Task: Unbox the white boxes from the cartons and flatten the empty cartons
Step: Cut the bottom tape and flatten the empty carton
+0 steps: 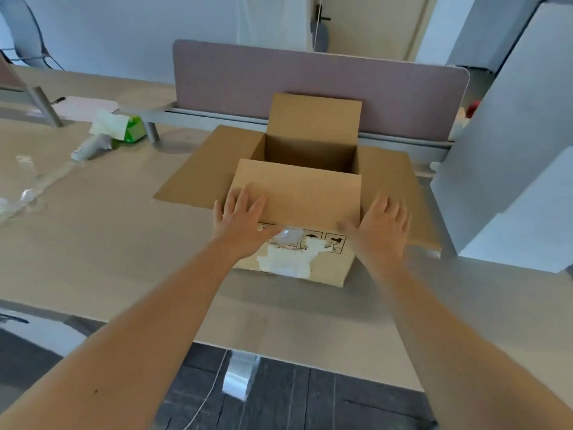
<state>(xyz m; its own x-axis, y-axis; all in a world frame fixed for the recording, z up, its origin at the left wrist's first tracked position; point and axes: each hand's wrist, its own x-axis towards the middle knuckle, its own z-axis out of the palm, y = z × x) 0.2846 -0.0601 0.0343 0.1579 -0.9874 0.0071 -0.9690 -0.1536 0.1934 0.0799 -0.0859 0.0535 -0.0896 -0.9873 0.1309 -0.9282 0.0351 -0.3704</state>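
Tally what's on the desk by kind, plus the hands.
Open brown cardboard carton: 1
White boxes: at least 1, stack unclear
Green tissue pack: 1
Crumpled clear plastic wrap: 1
Bare hands: 2, left hand, right hand
Total: 6

There is a single view, from a wide-angle camera worn on the person's head. It looks forward and steeply down, from above the near edge of the counter (pixel 93 243). Both forearms reach away from it into the middle of the frame. The far divider panel (pixel 310 85) bounds the view; lines bend toward the edges.
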